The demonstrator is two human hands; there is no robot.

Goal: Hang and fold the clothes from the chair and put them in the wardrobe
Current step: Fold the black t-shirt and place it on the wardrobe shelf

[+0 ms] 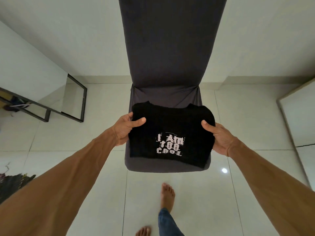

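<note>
**Folded shirt held over the chair seat**

While both arms reach forward, the hands grip a folded black shirt point(170, 133) at the centre of the view, over the seat of a dark grey chair point(167, 57). The left hand point(126, 127) clasps the shirt's 9 o'clock edge, thumb on top and fingers under the cloth. The right hand point(217, 136) clasps the 3 o'clock edge the same way, thumb pressed on the upper face. The shirt is a neat rectangle with its neckline toward 12 o'clock and white print reading "I Am too cool" facing up. Whether its underside touches the seat or hangs just above it, I cannot tell. The chair's tall back rises toward 12 o'clock, and its seat front shows below the shirt at 6 o'clock.

The floor point(85, 167) is pale glossy tile. A black metal frame point(75, 97) stands at 9 o'clock by the wall. Two bare feet point(167, 195) stand at 6 o'clock, one with a blue jeans cuff.
</note>
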